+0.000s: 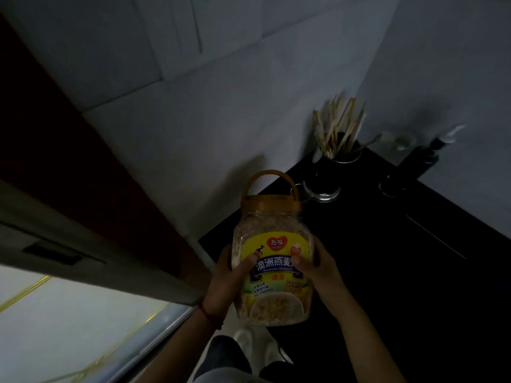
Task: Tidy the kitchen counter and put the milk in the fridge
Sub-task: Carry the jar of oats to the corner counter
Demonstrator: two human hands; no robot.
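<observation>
A clear plastic oatmeal jar (272, 261) with amber lid and yellow label is being held off the black counter's (387, 258) near left edge, gripped by the left hand (229, 283) and right hand (318, 269), fingers curled round its sides. Judged a tidying step; next, a resting spot is needed. No milk is being seen.

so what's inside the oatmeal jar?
Pale oat flakes show through the clear wall of the oatmeal jar, reaching nearly to the lid. The yellow label and both hands cover the middle; the bottom isn't visible.
</observation>
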